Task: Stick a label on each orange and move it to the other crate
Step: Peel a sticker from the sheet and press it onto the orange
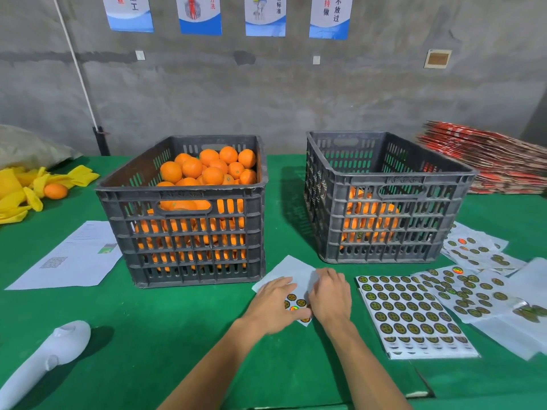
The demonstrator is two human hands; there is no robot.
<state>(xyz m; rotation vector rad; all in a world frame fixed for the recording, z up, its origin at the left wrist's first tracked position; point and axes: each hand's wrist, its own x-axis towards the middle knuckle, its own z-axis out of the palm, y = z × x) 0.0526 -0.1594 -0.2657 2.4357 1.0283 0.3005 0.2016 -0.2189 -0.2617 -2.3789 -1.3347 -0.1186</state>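
Note:
A grey slatted crate (183,232) on the left is piled high with oranges (207,170). The right-hand crate (384,220) holds a low layer of oranges (370,220) seen through its slats. In front of the gap between them lies a nearly used label sheet (291,275) with a few round labels (296,303) left. My left hand (275,306) lies flat on that sheet with fingers spread. My right hand (328,294) is over the sheet's right side, fingers curled down at its edge; whether it pinches a label is hidden.
A full label sheet (411,315) and several partly used sheets (473,276) lie on the green table to the right. A printed paper (71,255), a white handheld device (44,356), yellow cloths with a loose orange (55,190) sit left. Stacked red cartons (497,161) sit far right.

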